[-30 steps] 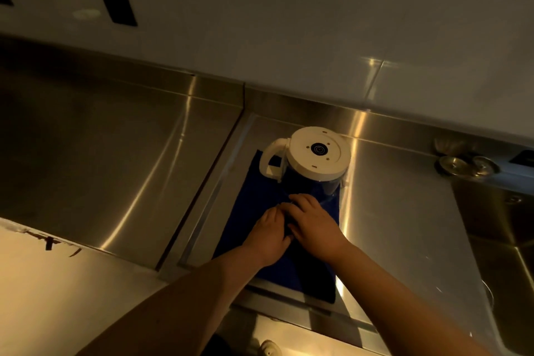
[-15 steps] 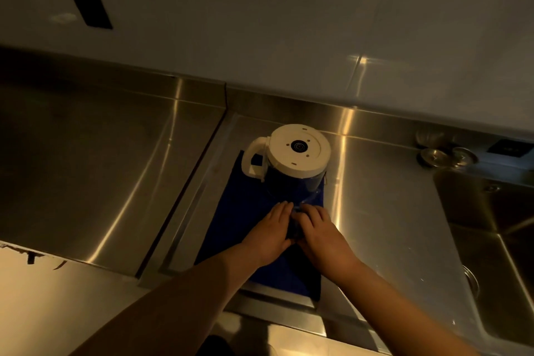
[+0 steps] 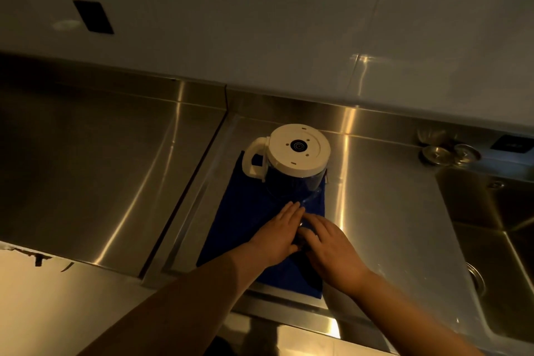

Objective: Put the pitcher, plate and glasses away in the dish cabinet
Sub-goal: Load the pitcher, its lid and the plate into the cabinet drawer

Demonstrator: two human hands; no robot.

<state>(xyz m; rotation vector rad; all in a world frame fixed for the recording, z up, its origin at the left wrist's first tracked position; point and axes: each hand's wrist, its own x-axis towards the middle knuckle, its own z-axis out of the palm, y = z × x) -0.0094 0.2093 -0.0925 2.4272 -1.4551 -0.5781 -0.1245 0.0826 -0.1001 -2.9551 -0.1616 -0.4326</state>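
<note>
Fingers of left hand (image 3: 278,235) and right hand (image 3: 332,243) fairly straight, laid close together over something small and clear on the blue towel (image 3: 239,228); possibly a glass, cannot tell, nor whether gripped. Just beyond, pitcher (image 3: 294,165) with white lid and handle, standing on the same towel, untouched. No plate, no dish cabinet in view; by the look of it, task barely begun. Underneath, stainless steel worktop (image 3: 101,170); sink (image 3: 497,240) at right, white wall (image 3: 260,23) with dark socket (image 3: 93,17) behind, dim warm light.

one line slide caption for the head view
Both hands meet on a blue mat before an upside-down pitcher, steel counter.
</note>
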